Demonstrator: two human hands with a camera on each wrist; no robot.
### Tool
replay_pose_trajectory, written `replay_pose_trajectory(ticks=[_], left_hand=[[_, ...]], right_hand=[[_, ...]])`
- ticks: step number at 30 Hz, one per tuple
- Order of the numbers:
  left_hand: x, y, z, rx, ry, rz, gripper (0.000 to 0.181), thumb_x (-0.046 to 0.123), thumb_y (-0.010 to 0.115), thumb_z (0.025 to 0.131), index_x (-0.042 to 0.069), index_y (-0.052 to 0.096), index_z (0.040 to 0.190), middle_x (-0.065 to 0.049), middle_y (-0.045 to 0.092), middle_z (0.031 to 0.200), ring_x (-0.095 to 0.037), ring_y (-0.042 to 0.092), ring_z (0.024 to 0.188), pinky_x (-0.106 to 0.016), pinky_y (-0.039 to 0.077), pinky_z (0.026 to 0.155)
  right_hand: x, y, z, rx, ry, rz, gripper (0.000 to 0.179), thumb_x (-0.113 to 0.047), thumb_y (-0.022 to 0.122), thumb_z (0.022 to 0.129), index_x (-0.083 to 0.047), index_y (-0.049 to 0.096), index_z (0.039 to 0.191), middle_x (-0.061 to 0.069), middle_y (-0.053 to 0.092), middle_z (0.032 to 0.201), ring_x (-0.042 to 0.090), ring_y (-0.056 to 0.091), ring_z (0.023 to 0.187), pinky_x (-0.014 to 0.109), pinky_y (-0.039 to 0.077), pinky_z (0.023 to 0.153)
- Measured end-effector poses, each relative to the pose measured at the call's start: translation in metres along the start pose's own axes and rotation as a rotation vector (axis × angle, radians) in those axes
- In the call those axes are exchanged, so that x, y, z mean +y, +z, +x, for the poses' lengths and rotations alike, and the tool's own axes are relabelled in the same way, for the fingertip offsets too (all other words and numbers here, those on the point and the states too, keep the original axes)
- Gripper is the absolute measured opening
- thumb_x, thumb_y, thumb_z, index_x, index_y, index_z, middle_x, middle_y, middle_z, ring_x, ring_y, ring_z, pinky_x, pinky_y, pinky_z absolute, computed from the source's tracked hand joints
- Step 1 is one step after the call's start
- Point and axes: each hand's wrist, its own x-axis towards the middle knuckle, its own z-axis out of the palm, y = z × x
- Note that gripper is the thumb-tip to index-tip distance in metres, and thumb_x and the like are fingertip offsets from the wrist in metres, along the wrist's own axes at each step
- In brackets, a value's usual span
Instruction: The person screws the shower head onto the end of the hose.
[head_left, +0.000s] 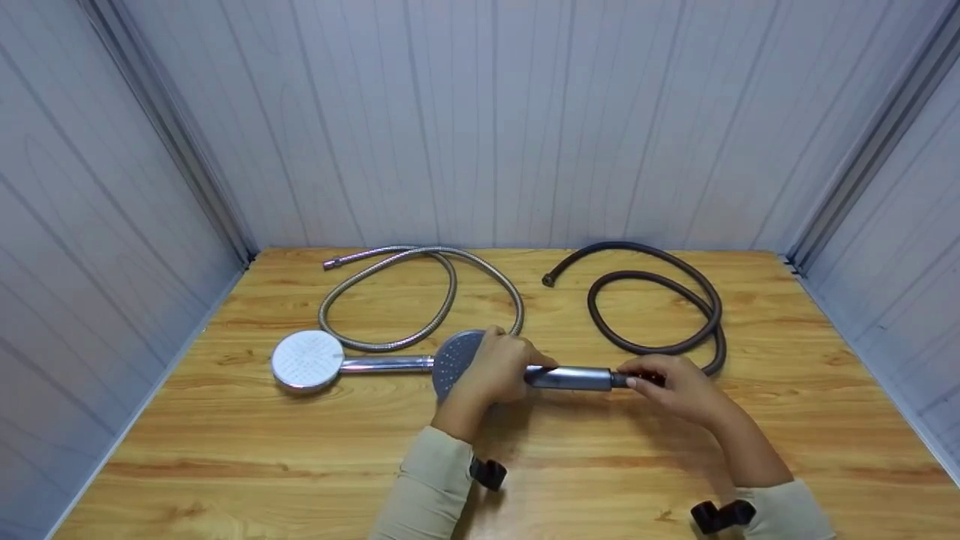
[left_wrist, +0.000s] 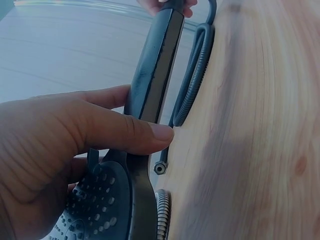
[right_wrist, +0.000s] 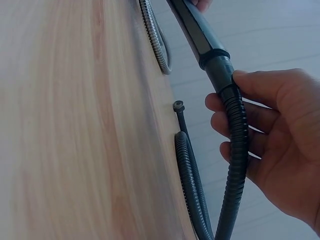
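My left hand grips a dark grey shower head around the neck, its thumb across the handle in the left wrist view. The spray face, dotted with nozzles, is partly hidden behind that hand. At the handle's other end, my right hand pinches the end of a black ribbed shower hose. The hose's smooth connector meets the end of the handle in line with it. In the right wrist view the thumb and fingers wrap the hose just below this connector.
To the left lies a chrome shower head with a white face. A silver metal hose loops behind it. The black hose coils at the back right, its free end nut on the wooden table. Pale panel walls enclose the table.
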Motion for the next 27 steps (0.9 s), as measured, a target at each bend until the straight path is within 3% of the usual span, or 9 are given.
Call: replay_pose_trajectory(ticks=[9,14,27], left_hand=[[-0.0019,-0.0001,-0.001,0.037,0.031,0.012,0.041,0.023,0.086,0.07,0.032,0.076,0.108,0.011,0.074,0.092,-0.01,0.066,0.079,-0.038,0.036,0.079],[-0.0025,-0.0007,-0.0019,0.031,0.031,0.014,0.043,0.018,0.084,0.069,0.033,0.076,0.108,0.011,0.074,0.092,-0.011,0.066,0.081,-0.038,0.036,0.08],[-0.0032,-0.0006,-0.002,0.029,0.014,-0.018,0.042,0.018,0.085,0.069,0.032,0.076,0.108,0.012,0.073,0.094,-0.009,0.066,0.083,-0.037,0.034,0.08]], right_hand=[[-0.001,-0.0004,0.0006,-0.009,-0.02,0.02,0.023,-0.017,0.059,0.098,-0.005,0.069,0.114,0.004,0.067,0.098,0.008,0.052,0.072,0.027,0.046,0.06],[-0.0005,0.0005,0.0012,0.01,-0.044,0.014,0.021,-0.017,0.061,0.097,-0.007,0.07,0.112,0.003,0.067,0.099,0.009,0.054,0.074,0.027,0.047,0.062],[-0.0021,0.0032,0.0022,0.092,-0.055,0.031,0.029,-0.002,0.077,0.081,-0.009,0.066,0.106,0.001,0.062,0.097,0.015,0.057,0.077,0.028,0.049,0.065]])
